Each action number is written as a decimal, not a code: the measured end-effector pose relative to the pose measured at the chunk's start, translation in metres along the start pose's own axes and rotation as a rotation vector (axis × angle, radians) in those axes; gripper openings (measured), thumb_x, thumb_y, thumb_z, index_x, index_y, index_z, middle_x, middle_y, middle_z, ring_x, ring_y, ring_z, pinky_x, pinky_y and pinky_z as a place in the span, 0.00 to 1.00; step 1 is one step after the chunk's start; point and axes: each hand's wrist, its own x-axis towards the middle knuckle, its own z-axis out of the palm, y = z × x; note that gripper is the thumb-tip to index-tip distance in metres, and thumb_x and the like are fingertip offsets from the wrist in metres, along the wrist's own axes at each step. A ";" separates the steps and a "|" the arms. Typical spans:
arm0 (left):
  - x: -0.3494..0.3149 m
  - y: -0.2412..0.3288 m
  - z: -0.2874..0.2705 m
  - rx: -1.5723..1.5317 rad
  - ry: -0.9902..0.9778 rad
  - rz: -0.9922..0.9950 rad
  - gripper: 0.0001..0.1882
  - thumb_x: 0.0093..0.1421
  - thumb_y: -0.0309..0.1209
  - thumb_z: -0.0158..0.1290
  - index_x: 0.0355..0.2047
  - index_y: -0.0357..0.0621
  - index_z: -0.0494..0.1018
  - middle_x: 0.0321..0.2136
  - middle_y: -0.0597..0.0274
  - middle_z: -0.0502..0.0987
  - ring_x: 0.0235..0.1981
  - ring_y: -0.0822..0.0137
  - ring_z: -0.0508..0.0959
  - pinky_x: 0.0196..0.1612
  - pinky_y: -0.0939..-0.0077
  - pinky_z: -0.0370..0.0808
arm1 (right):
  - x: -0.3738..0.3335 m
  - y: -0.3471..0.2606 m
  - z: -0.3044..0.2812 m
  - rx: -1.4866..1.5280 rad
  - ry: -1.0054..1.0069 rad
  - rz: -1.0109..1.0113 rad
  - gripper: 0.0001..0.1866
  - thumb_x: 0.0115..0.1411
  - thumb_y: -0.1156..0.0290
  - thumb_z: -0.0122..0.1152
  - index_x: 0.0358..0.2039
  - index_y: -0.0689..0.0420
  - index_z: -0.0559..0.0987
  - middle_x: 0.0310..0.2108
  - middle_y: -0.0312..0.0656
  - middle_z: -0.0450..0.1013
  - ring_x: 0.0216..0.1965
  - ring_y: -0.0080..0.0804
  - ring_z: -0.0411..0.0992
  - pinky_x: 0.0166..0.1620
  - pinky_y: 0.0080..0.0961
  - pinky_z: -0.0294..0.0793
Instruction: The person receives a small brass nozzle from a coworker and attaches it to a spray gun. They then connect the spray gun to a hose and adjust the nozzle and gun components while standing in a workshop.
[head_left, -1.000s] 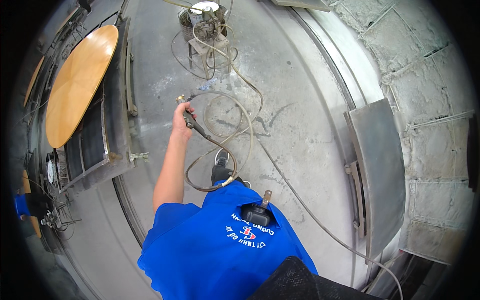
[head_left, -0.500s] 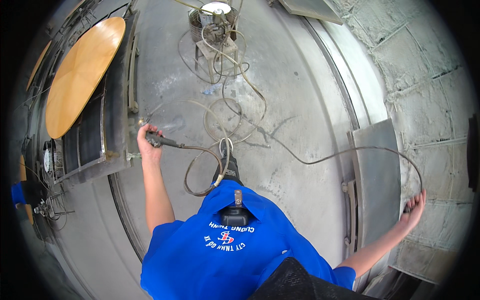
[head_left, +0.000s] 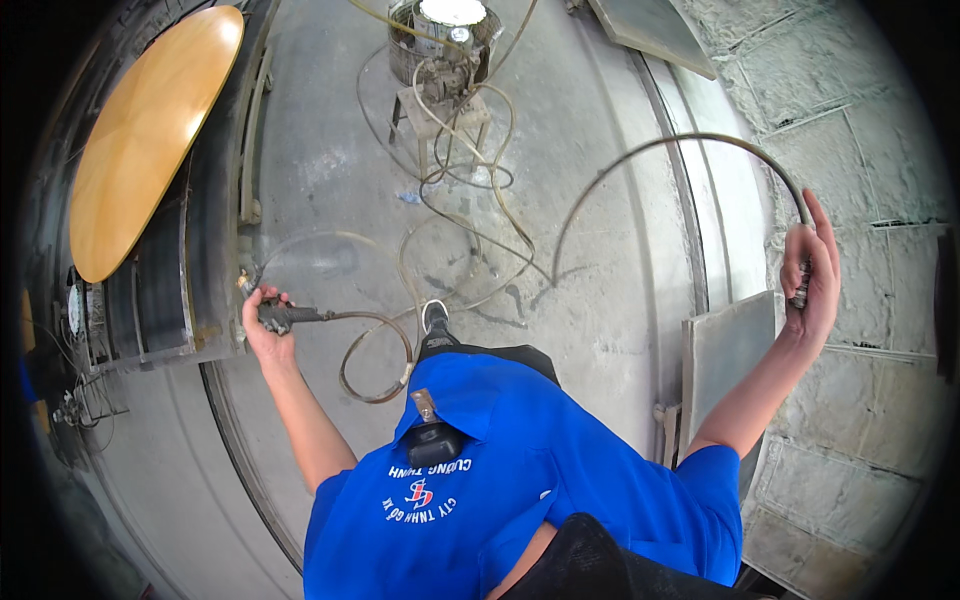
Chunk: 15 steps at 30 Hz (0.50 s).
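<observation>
Out to the left, my left hand [head_left: 268, 338] is closed around a dark spray gun [head_left: 284, 316], its metal nozzle end pointing away from me. A thin brown hose [head_left: 365, 318] loops from the gun's back toward my foot. Far to the right, raised beside the wall, my right hand [head_left: 820, 270] grips the end of a dark hose [head_left: 640, 155], which arches up and comes down to the floor. A ribbed metal fitting [head_left: 801, 286] shows below the fingers; the rest of that end is hidden. An oval wooden panel [head_left: 155, 145] lies beyond my left hand.
A dark rack [head_left: 160, 260] supports the panel. Ahead, a pump [head_left: 440, 75] with a bucket stands on a small stool [head_left: 440, 125], and hoses [head_left: 515, 225] coil over the floor. Grey boards [head_left: 728, 345] lean near the dusty right wall [head_left: 870, 300]. A floor rail [head_left: 245, 460] runs at left.
My right hand has risen and gone forward, lifting its hose into a high arch. My left hand with the spray gun has shifted slightly left and back. The view has moved forward.
</observation>
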 end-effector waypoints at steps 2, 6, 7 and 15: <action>0.000 -0.001 0.006 0.036 -0.014 0.007 0.13 0.59 0.36 0.56 0.41 0.42 0.74 0.32 0.62 0.77 0.33 0.63 0.76 0.37 0.65 0.72 | 0.023 0.000 0.020 -0.321 -0.119 -0.015 0.23 0.66 0.76 0.54 0.61 0.63 0.70 0.22 0.31 0.67 0.16 0.14 0.60 0.20 0.13 0.59; -0.008 -0.010 0.022 0.088 -0.013 0.024 0.14 0.59 0.34 0.57 0.43 0.41 0.74 0.33 0.62 0.78 0.33 0.65 0.76 0.37 0.70 0.72 | 0.091 0.025 0.049 -1.064 -0.209 -0.387 0.12 0.64 0.75 0.58 0.47 0.57 0.78 0.23 0.37 0.73 0.21 0.25 0.69 0.25 0.24 0.66; -0.011 -0.014 0.027 0.102 -0.004 0.040 0.14 0.59 0.34 0.57 0.43 0.41 0.74 0.32 0.62 0.78 0.33 0.65 0.76 0.37 0.70 0.72 | 0.114 0.033 0.051 -1.240 -0.202 -0.685 0.09 0.63 0.75 0.60 0.44 0.56 0.79 0.23 0.41 0.73 0.23 0.30 0.72 0.27 0.27 0.68; -0.030 -0.060 0.083 0.185 0.083 0.128 0.13 0.57 0.32 0.59 0.42 0.42 0.75 0.32 0.64 0.78 0.33 0.70 0.75 0.38 0.77 0.69 | 0.302 0.071 -0.024 -1.072 0.582 -1.499 0.06 0.61 0.75 0.65 0.39 0.54 0.84 0.29 0.40 0.80 0.26 0.33 0.77 0.30 0.29 0.76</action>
